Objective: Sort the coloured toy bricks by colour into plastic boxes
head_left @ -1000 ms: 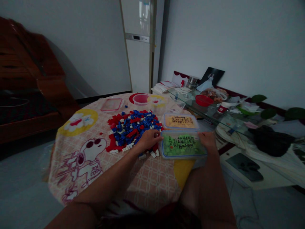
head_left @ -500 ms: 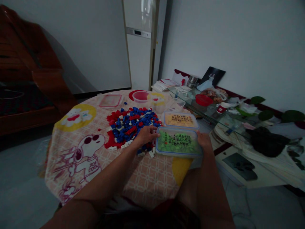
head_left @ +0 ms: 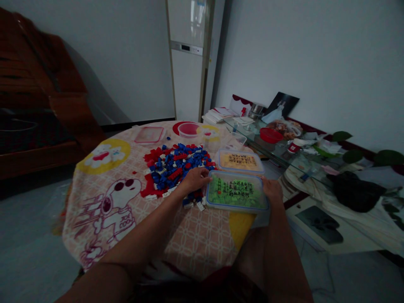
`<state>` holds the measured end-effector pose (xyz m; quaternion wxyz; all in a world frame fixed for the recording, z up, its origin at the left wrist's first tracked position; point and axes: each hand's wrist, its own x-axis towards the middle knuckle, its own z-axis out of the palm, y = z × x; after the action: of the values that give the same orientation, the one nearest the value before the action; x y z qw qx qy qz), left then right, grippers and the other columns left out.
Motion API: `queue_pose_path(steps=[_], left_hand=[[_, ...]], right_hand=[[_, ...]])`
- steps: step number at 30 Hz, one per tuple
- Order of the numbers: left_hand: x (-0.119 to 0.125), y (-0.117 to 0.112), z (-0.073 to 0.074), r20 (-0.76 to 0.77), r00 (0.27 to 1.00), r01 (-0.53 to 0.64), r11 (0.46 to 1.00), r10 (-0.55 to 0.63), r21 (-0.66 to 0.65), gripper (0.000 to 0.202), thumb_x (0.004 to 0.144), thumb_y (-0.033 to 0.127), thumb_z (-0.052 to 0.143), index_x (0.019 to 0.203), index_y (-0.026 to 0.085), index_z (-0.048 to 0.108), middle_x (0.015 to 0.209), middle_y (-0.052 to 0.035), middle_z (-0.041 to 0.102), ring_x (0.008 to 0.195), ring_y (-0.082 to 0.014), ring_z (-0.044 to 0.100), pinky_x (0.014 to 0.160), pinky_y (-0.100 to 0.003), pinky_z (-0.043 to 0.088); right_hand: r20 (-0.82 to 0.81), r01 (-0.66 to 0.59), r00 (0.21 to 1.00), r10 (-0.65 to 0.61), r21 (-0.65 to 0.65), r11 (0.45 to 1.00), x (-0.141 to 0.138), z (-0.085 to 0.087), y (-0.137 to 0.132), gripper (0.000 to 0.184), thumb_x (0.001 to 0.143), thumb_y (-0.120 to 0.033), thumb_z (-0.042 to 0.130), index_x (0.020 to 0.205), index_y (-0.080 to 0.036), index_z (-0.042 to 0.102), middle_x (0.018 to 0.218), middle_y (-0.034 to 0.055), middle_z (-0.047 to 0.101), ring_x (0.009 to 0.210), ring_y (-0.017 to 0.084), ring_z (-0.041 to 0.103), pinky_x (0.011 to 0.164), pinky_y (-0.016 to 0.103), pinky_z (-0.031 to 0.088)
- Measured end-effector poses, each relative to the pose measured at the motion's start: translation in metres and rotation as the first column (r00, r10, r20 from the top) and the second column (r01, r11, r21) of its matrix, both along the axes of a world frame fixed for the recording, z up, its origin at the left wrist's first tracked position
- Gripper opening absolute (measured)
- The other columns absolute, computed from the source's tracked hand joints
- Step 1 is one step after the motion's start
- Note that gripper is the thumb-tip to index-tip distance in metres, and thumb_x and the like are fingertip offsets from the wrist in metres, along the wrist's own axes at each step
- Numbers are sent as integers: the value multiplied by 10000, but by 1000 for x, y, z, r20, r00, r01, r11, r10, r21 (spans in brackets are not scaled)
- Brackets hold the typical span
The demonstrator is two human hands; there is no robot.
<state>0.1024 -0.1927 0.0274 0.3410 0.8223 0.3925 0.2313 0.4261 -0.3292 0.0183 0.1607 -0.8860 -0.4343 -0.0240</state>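
A clear lidded box of green pieces (head_left: 236, 192) rests at the near right of a round table covered by a cartoon cloth (head_left: 110, 198). My left hand (head_left: 195, 180) grips the box's left edge, beside a heap of blue, red and white bricks (head_left: 176, 166). My right hand (head_left: 272, 189) holds the right edge, fingers curled on it. A second lidded box with orange contents (head_left: 240, 160) lies just behind.
A flat pink lid (head_left: 149, 135), a round tub with red contents (head_left: 188, 129) and clear tubs (head_left: 235, 139) sit at the far side. A cluttered glass table (head_left: 299, 160) stands right, a tall white appliance (head_left: 189, 59) behind, dark furniture (head_left: 38, 109) left.
The green box has shifted slightly left toward the brick pile between both hands, and the view has drifted a little. Both hands keep their hold on it.
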Motion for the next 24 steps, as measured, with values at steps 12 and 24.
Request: queue_pose_path(steps=[12,24], left_hand=[[44,15,17,-29,997,81,991,-78,109,513,893,535,522,517,190,473,524,27,404,566,-121,434,578,-258,275],[53,2,49,-111,982,170,969,-151,178,436,925,489,534,647,170,637,603,-14,558,621,-151,529,595,-269,323]], right_hand=[[-146,-29,984,100,429,903,-12,16,-14,547,857,-649,413,478,-263,339,464,-38,300,497,131,329,529,307,252],[-51,-110,984,171,582,806,-28,33,-16,524,897,-573,456,509,-245,323,489,-54,260,510,107,291,537,295,218]])
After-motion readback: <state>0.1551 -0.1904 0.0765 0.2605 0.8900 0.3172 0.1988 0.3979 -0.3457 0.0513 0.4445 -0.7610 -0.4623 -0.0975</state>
